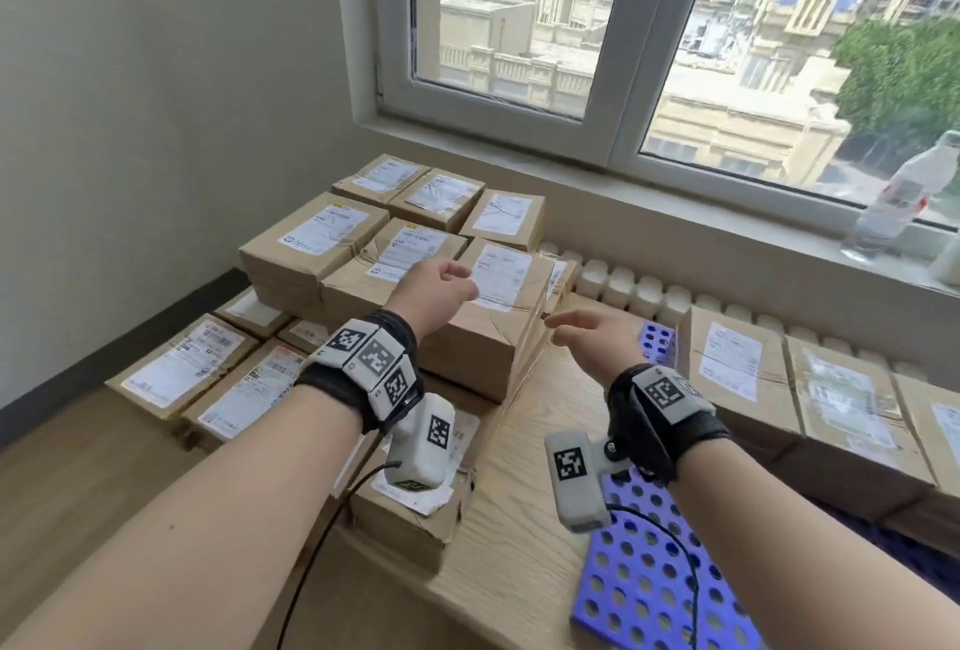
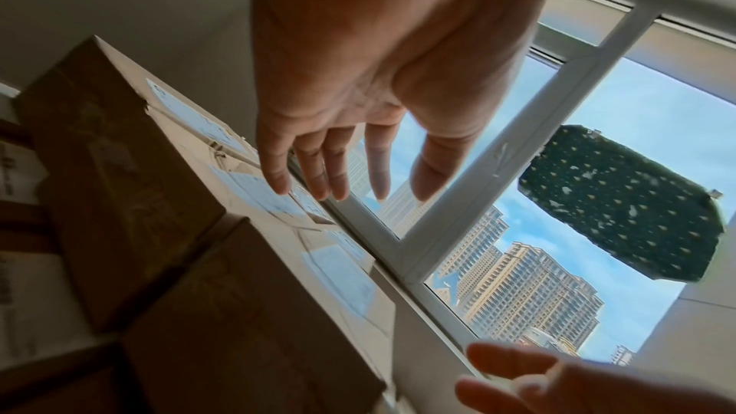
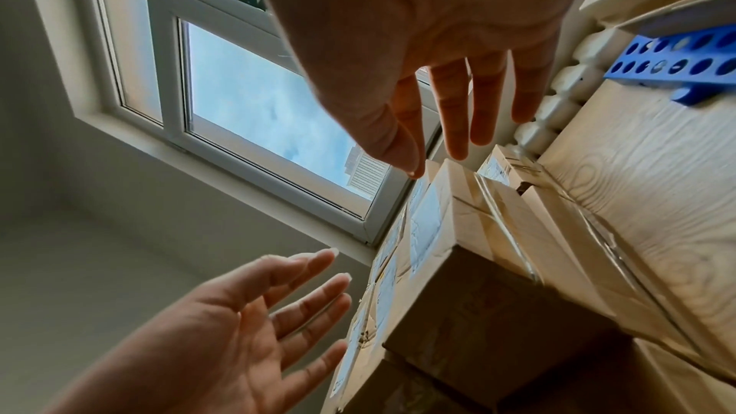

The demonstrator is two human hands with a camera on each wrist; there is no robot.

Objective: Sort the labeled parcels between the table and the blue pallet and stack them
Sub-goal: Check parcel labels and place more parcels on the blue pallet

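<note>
Several brown cardboard parcels with white labels are stacked left of centre. The nearest top parcel (image 1: pixel 493 332) lies under my left hand (image 1: pixel 447 283), which hovers just above its label with relaxed fingers and holds nothing. My right hand (image 1: pixel 576 330) is open beside that parcel's right corner, apart from it. In the left wrist view the left hand's straight fingers (image 2: pixel 314 181) reach over the parcel tops (image 2: pixel 131 200). The right wrist view shows my right hand (image 3: pixel 454 128) above the stack's edge (image 3: pixel 458 225). The blue perforated pallet (image 1: pixel 649 571) lies at lower right.
More labelled parcels (image 1: pixel 732 363) stand in a row on the right, and a small one (image 1: pixel 410 519) sits below my left wrist. The wood-grain table (image 1: pixel 519 519) runs between the stacks. A radiator (image 1: pixel 644 291) and a sill with a plastic bottle (image 1: pixel 904 197) lie behind.
</note>
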